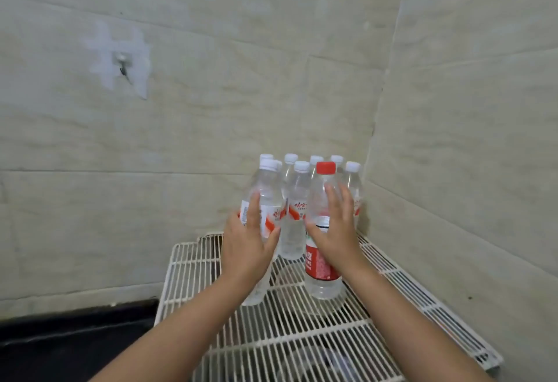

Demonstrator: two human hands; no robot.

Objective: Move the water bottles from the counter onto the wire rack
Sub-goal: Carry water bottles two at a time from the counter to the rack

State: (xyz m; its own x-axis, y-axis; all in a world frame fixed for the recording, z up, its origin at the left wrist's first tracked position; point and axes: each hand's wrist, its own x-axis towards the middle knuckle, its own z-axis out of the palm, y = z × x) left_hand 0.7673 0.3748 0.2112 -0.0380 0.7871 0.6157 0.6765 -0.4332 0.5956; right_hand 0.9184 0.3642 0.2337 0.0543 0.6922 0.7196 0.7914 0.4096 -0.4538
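My left hand (247, 242) wraps a clear white-capped water bottle (267, 188), thumb on its right side and fingers on its left. This bottle leans slightly, with its base on the white wire rack (302, 330). My right hand (335, 230) cups a red-capped, red-labelled bottle (323, 276) that stands upright on the rack. The fingers of both hands are fairly straight. Behind these two, several more white-capped bottles (297, 218) stand packed together in the corner at the back of the rack.
Tiled walls (468, 140) close in the rack at the back and on the right. A dark counter (75, 342) lies low on the left beside the rack. A small metal hook (122, 64) sticks out of the left wall.
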